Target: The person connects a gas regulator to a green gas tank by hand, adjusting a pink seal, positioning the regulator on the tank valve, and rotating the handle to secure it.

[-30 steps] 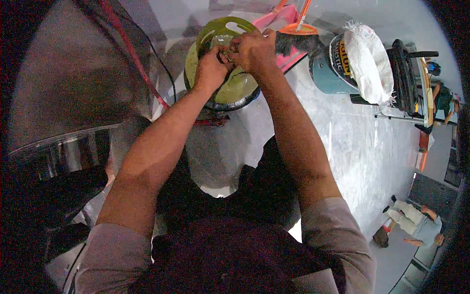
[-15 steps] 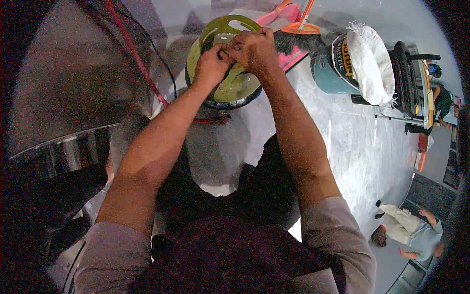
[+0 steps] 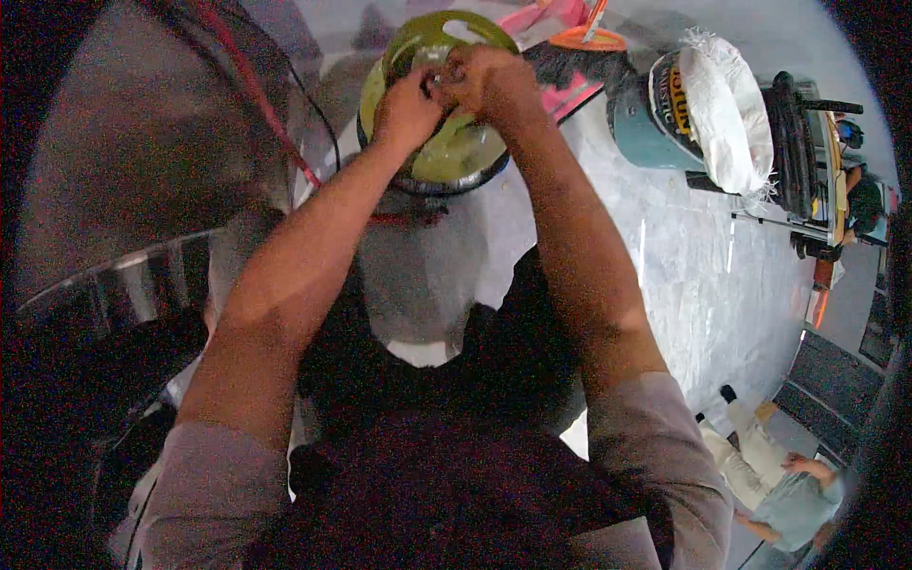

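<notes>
A round yellow-green gas cylinder (image 3: 446, 157) with a slotted top collar stands on the floor at top centre, dark at its base. My left hand (image 3: 407, 109) is over its left part, fingers curled at the middle fitting. My right hand (image 3: 494, 85) reaches over the right part, fingers bent and close to the left hand's fingertips. What the fingers grip is too small and hidden to make out. A red hose (image 3: 261, 104) and a thin black cable (image 3: 328, 123) run just left of the cylinder.
Right of the cylinder are a dark broom head (image 3: 575, 71), a pink dustpan (image 3: 560, 100), a teal bucket (image 3: 646, 138) with a white sack (image 3: 736, 114), and stacked black items (image 3: 788, 142). Co-workers show at right (image 3: 860, 204) and lower right (image 3: 769, 494). A dark metal surface (image 3: 161, 142) is at left.
My hands and the cylinder sit a little higher in the picture, fingers still bunched at the fitting. The co-worker at lower right has moved lower and leftward in the view.
</notes>
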A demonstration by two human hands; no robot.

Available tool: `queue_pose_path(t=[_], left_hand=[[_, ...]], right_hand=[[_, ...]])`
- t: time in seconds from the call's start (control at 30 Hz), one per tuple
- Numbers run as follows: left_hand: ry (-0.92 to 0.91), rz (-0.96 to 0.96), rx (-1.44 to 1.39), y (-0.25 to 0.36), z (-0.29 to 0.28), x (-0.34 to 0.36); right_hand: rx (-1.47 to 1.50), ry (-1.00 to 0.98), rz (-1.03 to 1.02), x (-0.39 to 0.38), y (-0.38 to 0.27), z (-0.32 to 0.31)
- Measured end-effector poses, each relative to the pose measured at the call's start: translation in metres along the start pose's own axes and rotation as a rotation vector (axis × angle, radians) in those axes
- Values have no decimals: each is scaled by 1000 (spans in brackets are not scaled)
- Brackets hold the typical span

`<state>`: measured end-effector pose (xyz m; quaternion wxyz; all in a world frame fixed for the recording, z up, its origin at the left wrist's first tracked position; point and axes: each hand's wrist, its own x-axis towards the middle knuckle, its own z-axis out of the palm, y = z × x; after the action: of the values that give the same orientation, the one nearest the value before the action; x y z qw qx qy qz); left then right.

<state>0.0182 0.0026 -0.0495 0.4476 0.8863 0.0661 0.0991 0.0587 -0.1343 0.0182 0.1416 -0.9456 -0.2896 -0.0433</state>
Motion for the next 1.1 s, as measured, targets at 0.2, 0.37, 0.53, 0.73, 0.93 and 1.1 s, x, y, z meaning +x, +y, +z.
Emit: queue_pose_path(t=[0.2,0.37,0.53,0.73,0.93,1.1], left_hand=[[-23,11,11,-4,3,-2],[5,-35,19,4,0,-3],[-31,-25,55,4,-2,-2],[0,5,20,5,-2,-4],[-46,2,18,2,-3,-2],[-42,2,27,-3,0,-1]], right_hand=[[-57,131,-41,-1,3,9],[-29,47,-108,-2,7,10],[75,60,-331,0,9,6],[-57,1,-209,4,11,8],[-37,317,-178,8,-2,4],[11,-276,94,12,-5,-8]])
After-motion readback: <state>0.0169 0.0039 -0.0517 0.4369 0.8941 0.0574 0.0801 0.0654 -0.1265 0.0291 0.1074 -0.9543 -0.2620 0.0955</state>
